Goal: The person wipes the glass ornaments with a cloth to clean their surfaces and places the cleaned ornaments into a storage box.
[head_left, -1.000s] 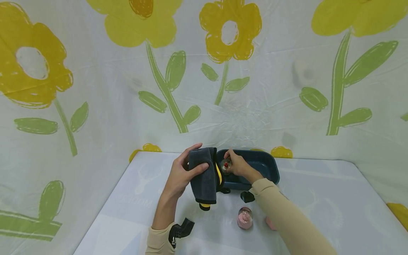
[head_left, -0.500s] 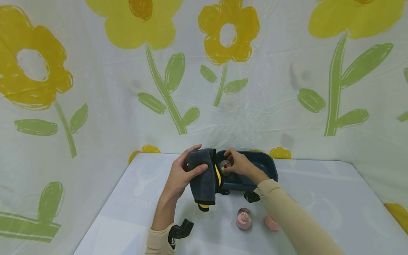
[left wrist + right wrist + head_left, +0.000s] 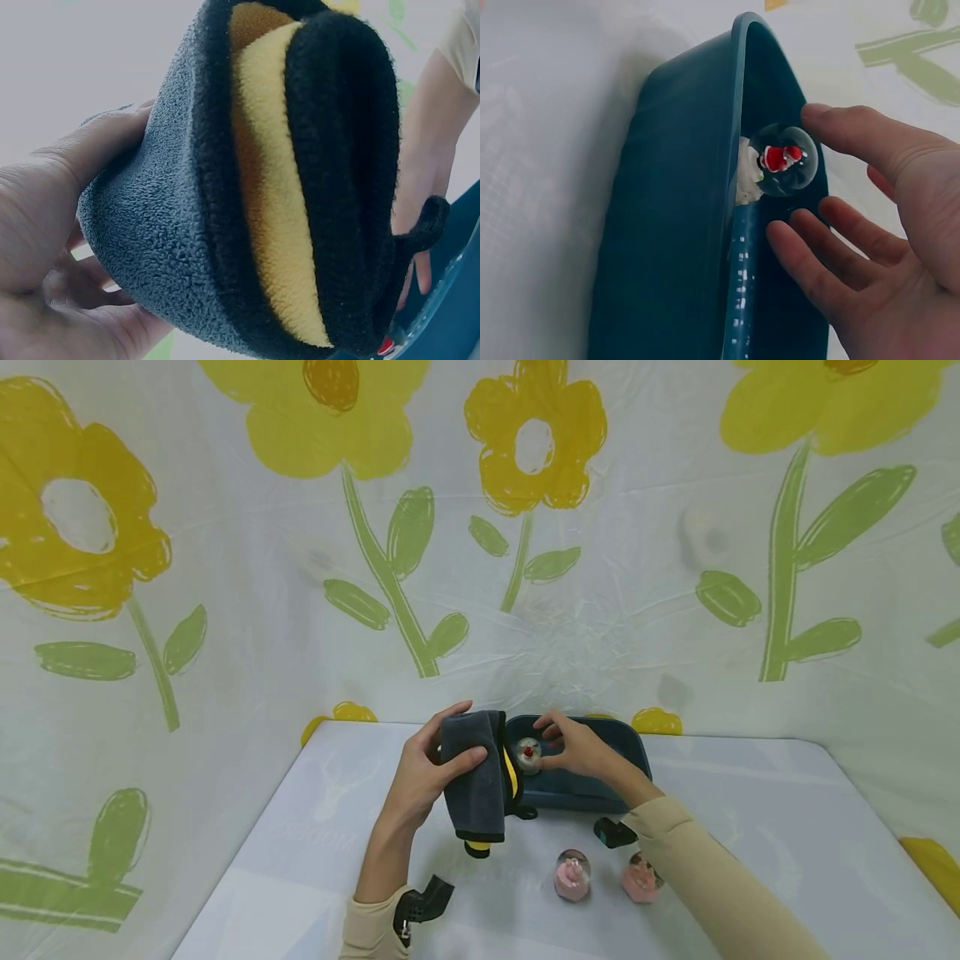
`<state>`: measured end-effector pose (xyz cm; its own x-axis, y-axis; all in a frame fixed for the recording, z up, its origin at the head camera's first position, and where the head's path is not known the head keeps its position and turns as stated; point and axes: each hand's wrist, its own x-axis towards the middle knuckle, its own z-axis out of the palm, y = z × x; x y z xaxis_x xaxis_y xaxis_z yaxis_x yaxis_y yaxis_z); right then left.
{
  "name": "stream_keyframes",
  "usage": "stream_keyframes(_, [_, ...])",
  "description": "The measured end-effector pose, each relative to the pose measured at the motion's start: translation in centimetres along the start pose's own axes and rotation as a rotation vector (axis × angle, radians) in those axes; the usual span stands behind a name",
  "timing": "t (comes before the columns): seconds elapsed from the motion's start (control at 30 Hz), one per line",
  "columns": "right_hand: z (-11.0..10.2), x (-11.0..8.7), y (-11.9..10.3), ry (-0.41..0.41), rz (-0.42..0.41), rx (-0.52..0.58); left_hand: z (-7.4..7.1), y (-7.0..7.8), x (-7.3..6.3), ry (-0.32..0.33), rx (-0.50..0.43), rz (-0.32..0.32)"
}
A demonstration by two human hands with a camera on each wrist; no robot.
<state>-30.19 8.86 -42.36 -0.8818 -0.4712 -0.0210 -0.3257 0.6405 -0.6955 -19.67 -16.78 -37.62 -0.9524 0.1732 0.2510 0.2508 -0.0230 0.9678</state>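
In the head view my left hand point(image 3: 431, 768) grips a folded grey cloth point(image 3: 474, 785) with black edging and a yellow inner side, held up left of a dark blue tray. The left wrist view shows the cloth's yellow layer point(image 3: 274, 180) and a black loop at its edge. A small snow globe point(image 3: 784, 159) with a red figure and white base stands inside the blue tray point(image 3: 667, 210), at its left end. My right hand point(image 3: 581, 752) is beside the globe, its fingers spread and apart from it.
Two snow globes with pink bases, one nearer the middle point(image 3: 572, 877) and one by the right sleeve point(image 3: 641, 878), stand on the white table point(image 3: 300, 860) in front of the tray. A flower-printed curtain point(image 3: 600, 635) hangs behind the table.
My right hand has let go of the red-figure snow globe and drawn back to the right. The globe stays in the tray. My left hand still holds the cloth.
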Motion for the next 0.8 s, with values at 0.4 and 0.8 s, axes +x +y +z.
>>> stream_keyframes(0.4, [0.1,-1.6,-0.2,0.043,-0.075,0.019,0.0,-0.2,0.0,-0.001,0.004,0.001])
stream_keyframes(0.8, [0.8,-3.4,-0.7,0.083,-0.119,0.058,0.2,-0.1,0.1,0.008,0.013,-0.008])
